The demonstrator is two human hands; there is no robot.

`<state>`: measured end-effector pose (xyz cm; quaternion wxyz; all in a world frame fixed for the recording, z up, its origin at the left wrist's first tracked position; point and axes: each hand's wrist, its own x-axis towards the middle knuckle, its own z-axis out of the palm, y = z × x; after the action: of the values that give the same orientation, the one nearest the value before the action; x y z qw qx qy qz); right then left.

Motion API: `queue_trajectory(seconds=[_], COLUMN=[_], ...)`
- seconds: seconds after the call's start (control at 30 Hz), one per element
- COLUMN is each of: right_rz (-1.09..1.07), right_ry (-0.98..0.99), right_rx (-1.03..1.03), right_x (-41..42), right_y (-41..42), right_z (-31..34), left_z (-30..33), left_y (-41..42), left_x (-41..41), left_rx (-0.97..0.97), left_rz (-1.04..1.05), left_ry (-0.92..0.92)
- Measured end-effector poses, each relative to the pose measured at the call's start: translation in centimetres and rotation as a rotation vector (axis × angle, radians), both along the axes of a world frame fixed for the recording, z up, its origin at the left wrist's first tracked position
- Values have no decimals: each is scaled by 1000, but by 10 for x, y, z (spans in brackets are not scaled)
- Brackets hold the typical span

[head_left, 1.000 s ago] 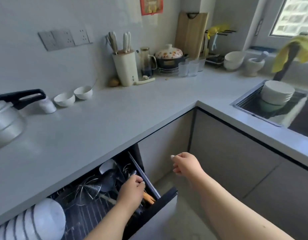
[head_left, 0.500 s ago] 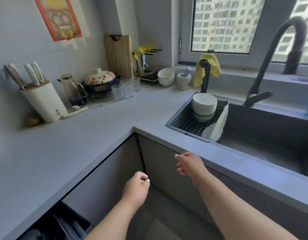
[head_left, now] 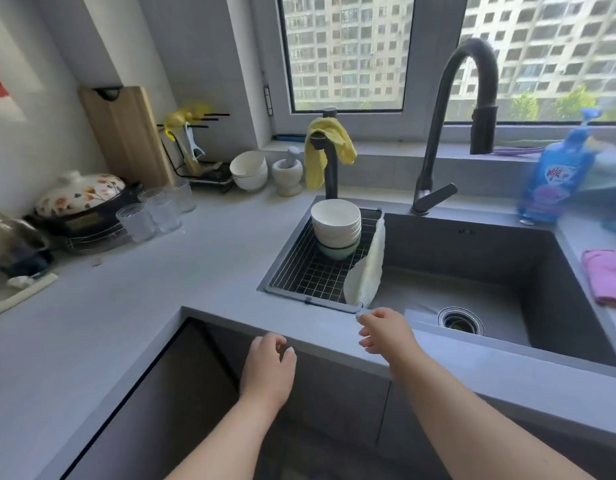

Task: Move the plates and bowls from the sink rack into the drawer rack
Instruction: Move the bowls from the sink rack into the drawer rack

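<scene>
Left hand (head_left: 269,367): empty, fingers loosely curled, held in front of the counter edge (head_left: 320,332).
Right hand (head_left: 386,332): empty, fingers relaxed and slightly spread, over the counter edge just beside the near corner of the sink rack (head_left: 310,271).
Bowls (head_left: 336,226): one white stack on a pale green bowl, standing at the far end of the sink rack.
Plates: none that I can make out in the rack.
Cloth (head_left: 367,271): white, draped over the rack's right side into the sink (head_left: 472,271).
Bottle (head_left: 555,174): blue, by the sink's far right corner; red label writing too blurred to read.
Tap (head_left: 448,126): dark, arched, behind the sink.
</scene>
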<state>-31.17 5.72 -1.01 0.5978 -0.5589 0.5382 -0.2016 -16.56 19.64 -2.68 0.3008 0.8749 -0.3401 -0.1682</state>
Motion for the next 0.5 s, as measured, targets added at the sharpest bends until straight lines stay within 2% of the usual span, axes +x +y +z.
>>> queue_trajectory(seconds=[0.2, 0.5], right_rz=[-117, -47], right_ry=[6, 308], right_rx=[-106, -475], right_x=[30, 114], right_y=[-61, -153], right_z=[9, 18], left_z=[0, -14], left_y=[-70, -137], left_x=[36, 109], left_rx=[33, 198], left_rz=[-78, -210], left_ry=[-79, -249])
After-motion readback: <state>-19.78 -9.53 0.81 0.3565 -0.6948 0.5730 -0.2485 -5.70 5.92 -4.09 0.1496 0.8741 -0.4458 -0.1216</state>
